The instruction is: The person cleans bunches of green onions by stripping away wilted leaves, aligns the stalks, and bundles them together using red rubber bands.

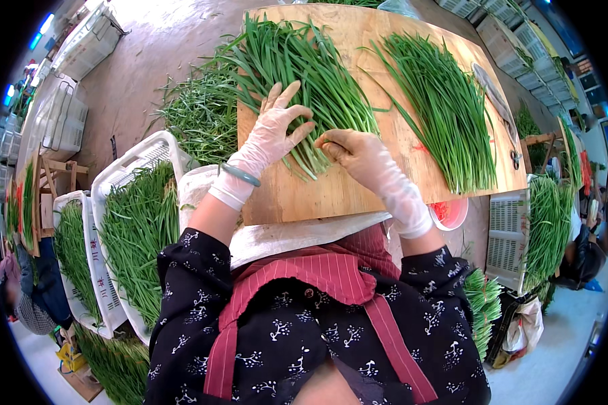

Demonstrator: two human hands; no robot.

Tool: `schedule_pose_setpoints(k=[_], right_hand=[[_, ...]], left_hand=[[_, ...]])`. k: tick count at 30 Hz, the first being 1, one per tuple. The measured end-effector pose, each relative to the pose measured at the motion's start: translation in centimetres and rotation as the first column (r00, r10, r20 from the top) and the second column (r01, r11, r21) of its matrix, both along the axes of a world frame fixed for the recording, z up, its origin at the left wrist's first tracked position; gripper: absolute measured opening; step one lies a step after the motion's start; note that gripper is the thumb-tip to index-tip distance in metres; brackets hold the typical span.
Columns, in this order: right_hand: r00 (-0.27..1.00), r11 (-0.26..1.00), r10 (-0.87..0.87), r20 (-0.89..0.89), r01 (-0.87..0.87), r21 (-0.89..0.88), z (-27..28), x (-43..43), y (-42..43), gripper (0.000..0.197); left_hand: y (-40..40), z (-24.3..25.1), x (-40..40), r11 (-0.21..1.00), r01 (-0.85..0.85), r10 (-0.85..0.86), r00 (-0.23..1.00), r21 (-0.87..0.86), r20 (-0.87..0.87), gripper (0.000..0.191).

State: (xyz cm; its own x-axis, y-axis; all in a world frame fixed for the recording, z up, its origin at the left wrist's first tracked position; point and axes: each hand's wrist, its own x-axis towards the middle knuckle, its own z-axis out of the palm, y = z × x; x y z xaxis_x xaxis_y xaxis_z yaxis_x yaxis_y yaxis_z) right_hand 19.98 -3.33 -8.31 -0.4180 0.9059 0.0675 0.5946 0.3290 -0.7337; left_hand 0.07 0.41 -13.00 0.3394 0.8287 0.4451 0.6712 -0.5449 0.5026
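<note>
A loose pile of green garlic chives [329,96] lies on the plywood board [304,202] in front of me. My left hand [278,124], in a thin whitish glove with a bangle at the wrist, rests over the left side of this pile, its fingers apart. Close to the stem ends, my right hand [354,154], also gloved, has its thumb and fingertips pinched together. Nothing can be made out between them. Farther right on the board lies a second, more evenly laid bunch of garlic chives [441,111], with stem ends towards me.
At the board's right edge lie a grey cloth [494,101] and small scissors [515,159]. A pink basin [456,215] with red pieces stands below. White crates of chives [137,238] flank me at left, another crate [506,238] at right. Loose trimmings [202,114] heap beyond the left edge.
</note>
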Motion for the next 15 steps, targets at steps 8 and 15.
schedule_pose_setpoints(k=[8, 15], right_hand=[[0.978, 0.935, -0.036, 0.208, -0.04, 0.352, -2.1, -1.4, -0.8, 0.016], [0.918, 0.937, -0.113, 0.38, -0.029, 0.349, -5.4, -4.2, -1.0, 0.02]], left_hand=[[-1.8, -2.5, -2.2, 0.986, -0.001, 0.025, 0.99, -0.167, 0.141, 0.029], [-1.9, -2.6, -1.9, 0.989, 0.001, 0.004, 0.999, -0.145, 0.035, 0.05]])
